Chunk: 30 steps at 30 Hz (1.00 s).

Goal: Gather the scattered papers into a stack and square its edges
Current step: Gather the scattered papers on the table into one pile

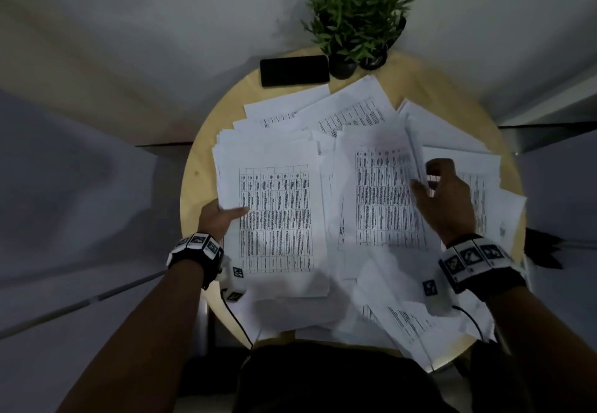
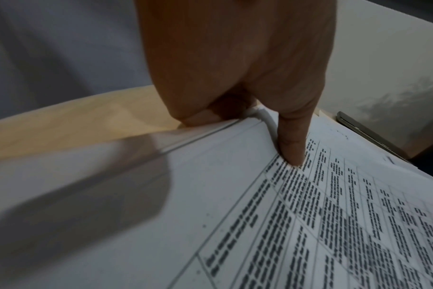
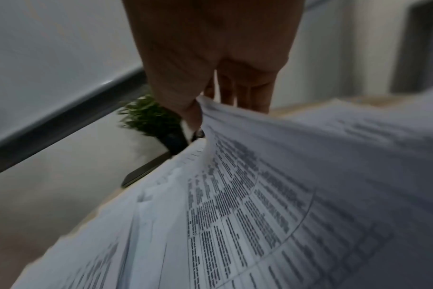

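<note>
Many white printed papers lie fanned over a round wooden table (image 1: 200,167). A thicker stack of papers (image 1: 274,215) (image 2: 235,195) sits at the left. My left hand (image 1: 223,217) (image 2: 235,109) grips its left edge, thumb on top of the printed table, fingers curled under. My right hand (image 1: 442,193) (image 3: 205,109) pinches the right edge of a sheet (image 1: 381,193) (image 3: 284,185) and lifts it, so the paper curves up. More loose sheets (image 1: 413,319) spread toward the table's near and right edge.
A black phone (image 1: 294,70) lies flat at the table's far side. A small potted plant (image 1: 355,15) stands right of the phone. Grey floor surrounds the table. Cables run from both wrist cameras over the near papers.
</note>
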### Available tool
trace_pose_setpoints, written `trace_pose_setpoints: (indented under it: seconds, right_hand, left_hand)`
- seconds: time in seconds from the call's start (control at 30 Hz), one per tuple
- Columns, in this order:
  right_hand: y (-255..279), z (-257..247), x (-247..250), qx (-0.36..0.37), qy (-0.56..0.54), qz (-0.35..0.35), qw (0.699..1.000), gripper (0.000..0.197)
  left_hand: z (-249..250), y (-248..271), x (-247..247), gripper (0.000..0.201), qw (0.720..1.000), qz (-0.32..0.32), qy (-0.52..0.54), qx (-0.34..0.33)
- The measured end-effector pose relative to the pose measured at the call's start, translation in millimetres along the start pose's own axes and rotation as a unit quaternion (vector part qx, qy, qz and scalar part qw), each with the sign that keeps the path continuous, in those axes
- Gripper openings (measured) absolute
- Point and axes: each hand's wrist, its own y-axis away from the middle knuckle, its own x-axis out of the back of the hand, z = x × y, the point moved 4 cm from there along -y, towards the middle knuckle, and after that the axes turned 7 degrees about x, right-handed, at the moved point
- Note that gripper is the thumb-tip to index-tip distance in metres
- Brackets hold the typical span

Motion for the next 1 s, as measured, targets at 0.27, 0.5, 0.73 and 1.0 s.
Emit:
trace_pose_setpoints:
  seconds: [0.27, 0.5, 0.73, 1.0]
  right_hand:
    - [18.2, 61.1, -26.5, -0.201, 0.055, -0.021, 0.978, 0.040]
    - [13.7, 63.4, -24.2, -0.251, -0.067, -0.118, 0.959, 0.055]
    - [-25.2, 10.4, 61.6, -0.076, -0.139, -0.066, 0.985, 0.033]
    - [-23.0, -33.0, 94.7, -0.094, -0.353, -0.081, 0.927, 0.019]
  left_hand:
    - [-4.7, -5.4, 0.1, 0.046, 1.000, 0.003, -0.008, -0.004]
    - [-4.3, -6.1, 3.6, 0.071, 1.000, 0.002, -0.010, 0.002]
    - [3.3, -0.2, 5.1, 0.032, 1.000, -0.017, 0.000, 0.003]
    - [-1.0, -2.3, 6.4, 0.074, 0.999, -0.034, 0.014, 0.008]
